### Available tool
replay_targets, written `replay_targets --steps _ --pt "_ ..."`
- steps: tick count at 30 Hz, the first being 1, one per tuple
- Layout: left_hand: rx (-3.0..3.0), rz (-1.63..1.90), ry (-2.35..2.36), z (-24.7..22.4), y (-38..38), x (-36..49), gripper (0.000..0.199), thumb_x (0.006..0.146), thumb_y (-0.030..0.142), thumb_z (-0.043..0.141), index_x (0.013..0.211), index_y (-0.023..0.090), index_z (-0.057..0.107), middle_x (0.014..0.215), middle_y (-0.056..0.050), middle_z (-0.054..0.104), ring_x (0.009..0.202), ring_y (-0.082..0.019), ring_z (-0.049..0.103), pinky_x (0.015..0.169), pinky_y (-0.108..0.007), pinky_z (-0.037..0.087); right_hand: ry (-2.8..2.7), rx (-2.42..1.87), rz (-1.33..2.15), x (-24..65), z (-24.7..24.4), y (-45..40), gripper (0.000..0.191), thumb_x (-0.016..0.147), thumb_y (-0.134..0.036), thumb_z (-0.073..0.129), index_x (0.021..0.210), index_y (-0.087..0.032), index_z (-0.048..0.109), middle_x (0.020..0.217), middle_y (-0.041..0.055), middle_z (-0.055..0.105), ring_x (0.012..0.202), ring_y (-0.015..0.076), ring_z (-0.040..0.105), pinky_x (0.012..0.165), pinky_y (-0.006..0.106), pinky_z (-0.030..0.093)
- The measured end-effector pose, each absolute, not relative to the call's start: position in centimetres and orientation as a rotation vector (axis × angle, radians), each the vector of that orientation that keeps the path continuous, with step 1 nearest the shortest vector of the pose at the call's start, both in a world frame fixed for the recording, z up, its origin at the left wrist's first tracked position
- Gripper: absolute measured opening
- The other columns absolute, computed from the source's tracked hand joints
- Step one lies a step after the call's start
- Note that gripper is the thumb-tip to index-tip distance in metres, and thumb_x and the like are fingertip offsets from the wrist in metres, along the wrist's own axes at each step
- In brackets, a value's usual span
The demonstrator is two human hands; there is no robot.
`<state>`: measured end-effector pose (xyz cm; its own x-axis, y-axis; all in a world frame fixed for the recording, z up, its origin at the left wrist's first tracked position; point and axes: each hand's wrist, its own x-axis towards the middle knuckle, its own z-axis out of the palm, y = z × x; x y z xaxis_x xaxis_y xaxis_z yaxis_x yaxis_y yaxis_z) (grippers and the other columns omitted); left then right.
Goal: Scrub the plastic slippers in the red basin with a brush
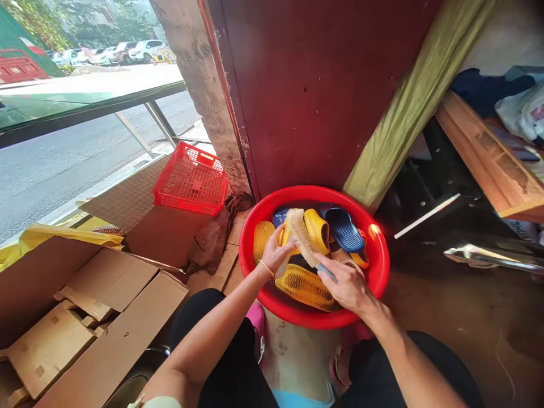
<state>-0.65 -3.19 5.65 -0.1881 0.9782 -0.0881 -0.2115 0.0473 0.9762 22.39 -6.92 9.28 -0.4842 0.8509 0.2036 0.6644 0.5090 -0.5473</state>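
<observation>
A red tub (380,255) holds water and several slippers. My right hand (345,283) grips the grey-blue handle of a scrubbing brush (302,235), its pale bristles over the tub. On the left, my left hand (275,252) is closed on a pale and yellow slipper, partly hidden behind the brush. A yellow slipper (317,229) lies just beyond the brush. Toward the tub's right side rests a blue slipper (346,229). Nearest me, a yellow slipper with a zigzag sole (305,286) lies below both hands.
A red plastic crate (191,180) sits on cardboard at the left, beside a brown cloth (210,241). Open cardboard boxes (123,334) fill the lower left. Behind the tub stand a dark red door (314,96) and a green curtain (399,130). A wooden drawer (488,153) is at right.
</observation>
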Motion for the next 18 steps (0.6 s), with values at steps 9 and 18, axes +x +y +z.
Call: replay_targets --steps 9,18 --pt "0.794 1.152 1.087 8.2 -5.1 -0.6 0.091 0.066 0.031 0.085 0.149 0.022 0.047 0.109 -0.006 0.074 0.090 -0.025 0.070 0.076 -0.032 0.054 -2.319 -1.469 0.201 20.9 8.5 -4.2 0.052 0.099 -0.029 0.045 0.151 -0.033 0.046 0.112 0.0072 0.075 0.090 0.0209 0.072 0.072 0.027 0.055" --pt "0.542 0.990 0.930 8.3 -5.8 -2.4 0.062 0.075 0.053 0.068 0.117 0.007 0.069 0.101 -0.020 0.075 0.106 -0.040 0.068 0.090 -0.049 0.056 -2.237 -1.361 0.378 21.4 9.0 -5.7 0.054 0.102 -0.033 0.037 0.155 -0.026 0.041 0.133 0.0098 0.067 0.116 0.0251 0.064 0.095 0.034 0.053"
